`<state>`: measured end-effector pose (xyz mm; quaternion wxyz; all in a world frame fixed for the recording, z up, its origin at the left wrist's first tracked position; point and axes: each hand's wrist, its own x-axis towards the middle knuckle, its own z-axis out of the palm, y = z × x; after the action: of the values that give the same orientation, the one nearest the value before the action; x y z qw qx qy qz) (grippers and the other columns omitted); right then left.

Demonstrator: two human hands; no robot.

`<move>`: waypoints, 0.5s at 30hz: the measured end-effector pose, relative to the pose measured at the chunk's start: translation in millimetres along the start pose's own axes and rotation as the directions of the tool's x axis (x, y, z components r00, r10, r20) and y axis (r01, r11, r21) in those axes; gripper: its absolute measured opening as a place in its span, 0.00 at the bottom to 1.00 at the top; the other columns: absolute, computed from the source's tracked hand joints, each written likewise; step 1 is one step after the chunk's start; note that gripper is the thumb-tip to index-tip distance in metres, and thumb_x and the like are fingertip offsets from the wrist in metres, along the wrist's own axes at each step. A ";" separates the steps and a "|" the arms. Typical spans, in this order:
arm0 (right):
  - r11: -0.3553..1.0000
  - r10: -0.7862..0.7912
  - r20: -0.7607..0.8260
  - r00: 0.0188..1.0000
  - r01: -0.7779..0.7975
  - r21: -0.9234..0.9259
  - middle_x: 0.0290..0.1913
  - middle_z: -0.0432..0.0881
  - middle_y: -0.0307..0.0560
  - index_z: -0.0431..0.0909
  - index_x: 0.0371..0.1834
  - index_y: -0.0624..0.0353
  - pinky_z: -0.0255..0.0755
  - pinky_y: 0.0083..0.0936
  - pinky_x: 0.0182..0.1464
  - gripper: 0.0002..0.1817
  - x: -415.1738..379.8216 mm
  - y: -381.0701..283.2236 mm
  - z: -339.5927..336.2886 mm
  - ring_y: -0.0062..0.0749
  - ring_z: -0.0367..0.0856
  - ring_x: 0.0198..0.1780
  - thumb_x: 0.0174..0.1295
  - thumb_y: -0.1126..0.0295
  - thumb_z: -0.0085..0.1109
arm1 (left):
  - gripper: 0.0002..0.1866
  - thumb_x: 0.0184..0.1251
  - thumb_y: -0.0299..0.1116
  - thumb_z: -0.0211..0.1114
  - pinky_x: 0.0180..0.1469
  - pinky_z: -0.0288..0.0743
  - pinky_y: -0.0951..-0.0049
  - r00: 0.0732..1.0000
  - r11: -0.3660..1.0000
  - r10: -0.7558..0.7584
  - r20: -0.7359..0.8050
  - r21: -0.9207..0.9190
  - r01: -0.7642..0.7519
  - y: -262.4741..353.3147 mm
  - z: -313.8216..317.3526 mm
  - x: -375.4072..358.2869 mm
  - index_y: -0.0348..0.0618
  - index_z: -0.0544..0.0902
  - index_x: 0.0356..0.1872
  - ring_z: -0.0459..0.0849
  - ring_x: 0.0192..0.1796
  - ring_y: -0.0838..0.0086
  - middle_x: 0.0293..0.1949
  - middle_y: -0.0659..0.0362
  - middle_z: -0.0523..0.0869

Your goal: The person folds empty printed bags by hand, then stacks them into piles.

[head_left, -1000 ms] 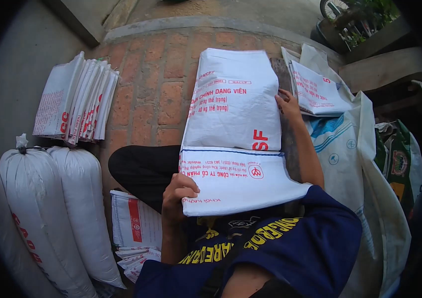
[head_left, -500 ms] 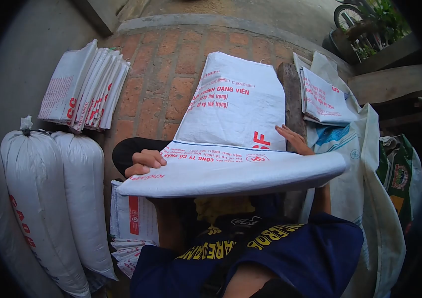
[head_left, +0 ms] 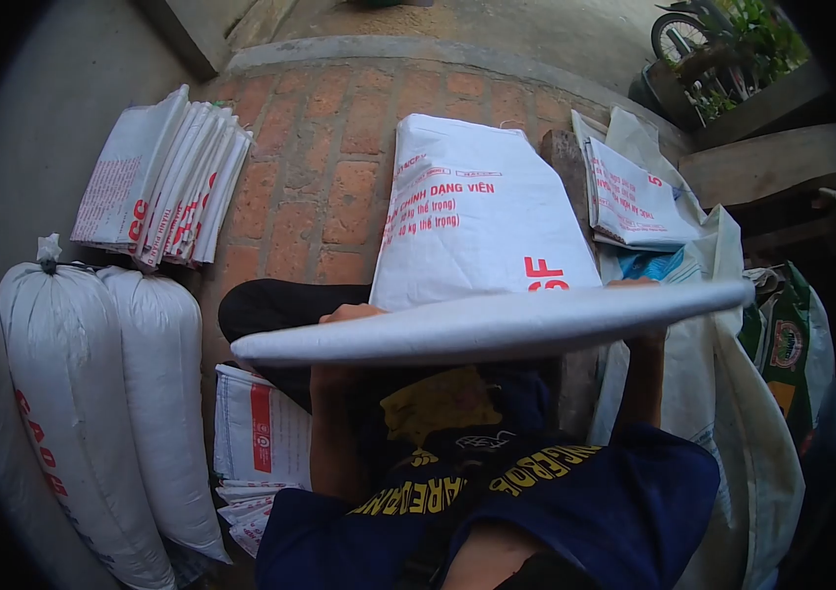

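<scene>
A white woven plastic sack [head_left: 472, 221] with red print lies in front of me, its far part flat. The near part is a thick folded edge [head_left: 497, 327], raised and seen almost edge-on. My left hand [head_left: 354, 313] is closed at the left part of this fold, its fingertips hidden behind it. Toward the fold's right end, my right hand [head_left: 631, 282] shows only a little of its curled fingers above the edge. The rest of that hand is hidden behind the sack.
Stacked folded sacks stand on the brick floor [head_left: 347, 202] at the left [head_left: 157, 182]. Filled tied sacks [head_left: 74, 393] are nearer. A wooden beam [head_left: 567, 167], more folded sacks [head_left: 634, 192] and a large whitish sheet [head_left: 723, 393] lie at the right. Other folded sacks [head_left: 241, 423] lie beside my left arm.
The sack's near fold has tipped up, so its printed face no longer shows, and its right end is further right. Both hands have shifted and are now mostly behind the fold.
</scene>
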<state>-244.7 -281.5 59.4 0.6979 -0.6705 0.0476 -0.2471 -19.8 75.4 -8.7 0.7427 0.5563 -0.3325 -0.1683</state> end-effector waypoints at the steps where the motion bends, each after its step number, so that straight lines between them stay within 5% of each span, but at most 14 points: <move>1: 0.986 0.098 -0.193 0.976 -0.122 -0.118 0.48 0.82 0.51 0.76 0.52 0.68 0.76 0.35 0.52 0.19 -4.2 -4.8 6.7 0.37 0.82 0.50 0.61 0.69 0.64 | 0.16 0.65 0.31 0.67 0.48 0.78 0.65 0.975 0.992 -0.100 -0.201 0.055 0.113 8.8 15.2 -7.8 0.33 0.79 0.49 0.84 0.48 0.68 0.41 0.51 0.86; 2: 0.954 0.189 -0.077 0.979 -0.201 -0.220 0.49 0.82 0.50 0.74 0.53 0.68 0.74 0.34 0.52 0.23 10.5 -11.8 1.6 0.35 0.81 0.51 0.60 0.64 0.66 | 0.17 0.64 0.30 0.68 0.46 0.78 0.71 0.907 0.957 -0.274 -0.319 -0.180 0.226 13.5 29.4 -4.4 0.31 0.78 0.51 0.85 0.44 0.72 0.39 0.55 0.87; 4: 0.826 0.324 -0.274 0.905 -0.412 -0.384 0.46 0.83 0.55 0.72 0.53 0.70 0.75 0.33 0.50 0.25 48.8 -25.7 47.7 0.41 0.83 0.48 0.61 0.61 0.66 | 0.17 0.63 0.30 0.70 0.45 0.76 0.74 0.881 0.920 -0.299 -0.367 0.134 0.368 5.5 31.2 9.6 0.30 0.79 0.49 0.83 0.42 0.75 0.40 0.56 0.87; 5: 0.683 0.321 -0.284 0.903 -0.429 -0.592 0.45 0.83 0.60 0.70 0.54 0.70 0.75 0.34 0.50 0.27 55.5 -10.3 43.7 0.47 0.83 0.47 0.61 0.60 0.66 | 0.18 0.62 0.33 0.71 0.44 0.75 0.76 0.829 0.902 -0.385 -0.405 0.027 0.432 -6.6 37.3 16.8 0.30 0.79 0.47 0.82 0.41 0.78 0.40 0.56 0.87; 8: 0.231 0.280 -0.341 0.898 -0.407 -0.884 0.43 0.80 0.73 0.58 0.63 0.69 0.74 0.44 0.51 0.36 47.1 49.1 39.2 0.66 0.81 0.47 0.60 0.61 0.65 | 0.19 0.64 0.37 0.68 0.47 0.76 0.66 0.861 0.830 -0.379 -0.340 0.286 0.479 -64.7 32.4 19.4 0.33 0.78 0.49 0.85 0.42 0.61 0.40 0.45 0.86; 10: 0.202 0.367 -0.381 0.848 -0.473 -0.858 0.47 0.79 0.73 0.53 0.68 0.66 0.74 0.47 0.52 0.41 37.1 78.3 33.3 0.68 0.79 0.48 0.58 0.61 0.66 | 0.22 0.65 0.39 0.65 0.50 0.75 0.56 0.923 0.697 -0.224 -0.313 0.610 0.376 -79.9 31.5 20.8 0.35 0.75 0.55 0.81 0.46 0.44 0.44 0.39 0.81; 11: 0.189 0.378 -0.371 0.848 -0.463 -0.866 0.53 0.74 0.73 0.51 0.71 0.63 0.73 0.48 0.54 0.44 33.7 75.1 37.8 0.68 0.76 0.52 0.56 0.60 0.67 | 0.26 0.65 0.40 0.64 0.50 0.73 0.51 0.910 0.614 -0.283 -0.304 0.671 0.415 -82.4 30.0 18.9 0.36 0.71 0.59 0.77 0.50 0.38 0.47 0.35 0.77; 15: 0.059 0.434 -0.382 0.816 -0.449 -0.892 0.73 0.50 0.67 0.45 0.77 0.54 0.68 0.55 0.60 0.55 15.9 72.3 43.9 0.67 0.57 0.69 0.50 0.56 0.73 | 0.37 0.68 0.45 0.59 0.57 0.70 0.50 0.890 0.362 -0.322 -0.322 0.827 0.430 -73.8 39.1 17.4 0.26 0.60 0.68 0.74 0.55 0.39 0.55 0.31 0.72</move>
<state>-193.0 -249.5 -1.5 0.1700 -0.9014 0.3941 0.0569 -25.0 12.7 -66.4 0.3035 0.9265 -0.1948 -0.1076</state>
